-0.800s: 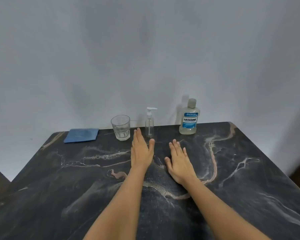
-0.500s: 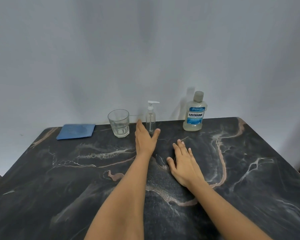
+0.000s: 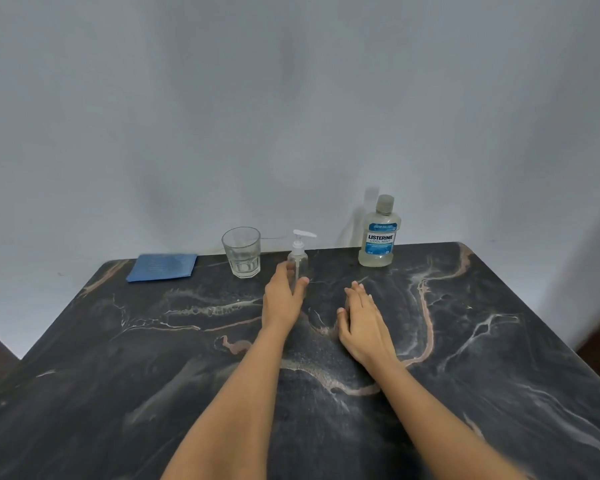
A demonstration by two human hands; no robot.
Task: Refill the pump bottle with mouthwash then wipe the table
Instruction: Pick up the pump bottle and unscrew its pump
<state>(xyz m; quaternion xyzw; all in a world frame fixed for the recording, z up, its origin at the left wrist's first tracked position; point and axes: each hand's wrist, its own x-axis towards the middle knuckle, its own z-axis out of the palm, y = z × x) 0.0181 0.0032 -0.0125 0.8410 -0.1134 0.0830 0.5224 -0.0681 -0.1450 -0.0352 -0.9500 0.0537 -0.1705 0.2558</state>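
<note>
The only lettering that can be read stands on the mouthwash bottle (image 3: 378, 262) at the back right of the surface (image 3: 499, 341). Its blue and white label (image 3: 380, 242) carries the brand name LISTERINE in bold dark capitals on a white band. Directly beneath it are the words COOL MINT in smaller, lighter blue capitals. Above the brand name, on the label's darker blue top strip, run two lines of fine white print, too small to make out. Below COOL MINT there are more small lines and, in the bottom corners, tiny marks that are too blurred to read.
</note>
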